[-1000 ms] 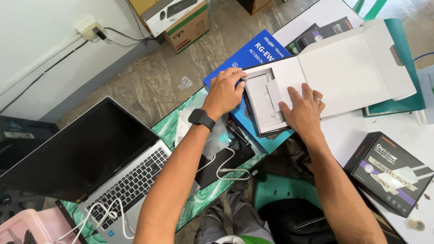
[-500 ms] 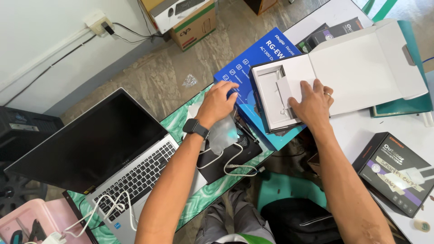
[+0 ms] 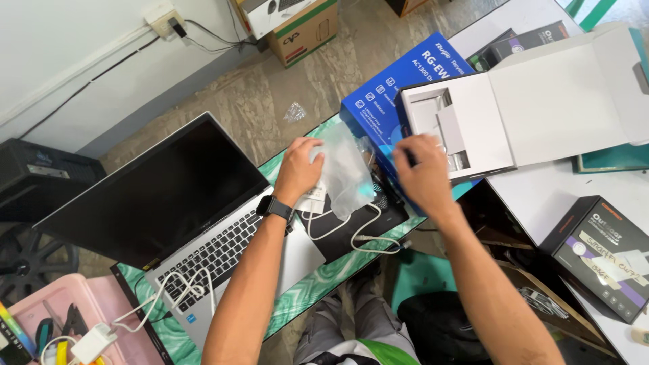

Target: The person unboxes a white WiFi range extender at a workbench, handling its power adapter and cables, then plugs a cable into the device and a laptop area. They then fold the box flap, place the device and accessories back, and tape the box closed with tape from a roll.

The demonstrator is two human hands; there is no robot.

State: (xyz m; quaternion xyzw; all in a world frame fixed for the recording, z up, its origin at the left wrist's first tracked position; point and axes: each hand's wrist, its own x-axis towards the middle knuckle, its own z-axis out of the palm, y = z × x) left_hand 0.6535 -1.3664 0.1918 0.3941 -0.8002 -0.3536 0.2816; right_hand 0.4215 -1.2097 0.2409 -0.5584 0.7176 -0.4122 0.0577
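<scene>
My left hand (image 3: 299,167), with a black watch on its wrist, grips the left edge of a clear plastic bag (image 3: 349,169) held over the green desk mat (image 3: 307,294). My right hand (image 3: 424,174) is blurred and hovers at the near corner of an open white cardboard box (image 3: 473,125), just right of the bag. Its fingers curl downward and I cannot see whether they hold anything. The white box rests on a blue carton (image 3: 387,94). Under the bag lie a black flat device (image 3: 345,233) and a looped white cable (image 3: 362,236).
An open laptop (image 3: 159,196) stands at my left with a white charger cable (image 3: 179,290) across its keyboard. A black and purple box (image 3: 605,260) sits on the white table at right. A pink tray (image 3: 64,318) of tools is at the lower left. Cardboard boxes stand on the floor beyond.
My left hand came off the blue carton and lifted the clear bag above the mat. My right hand left the white box's tray and moved left, off its near corner.
</scene>
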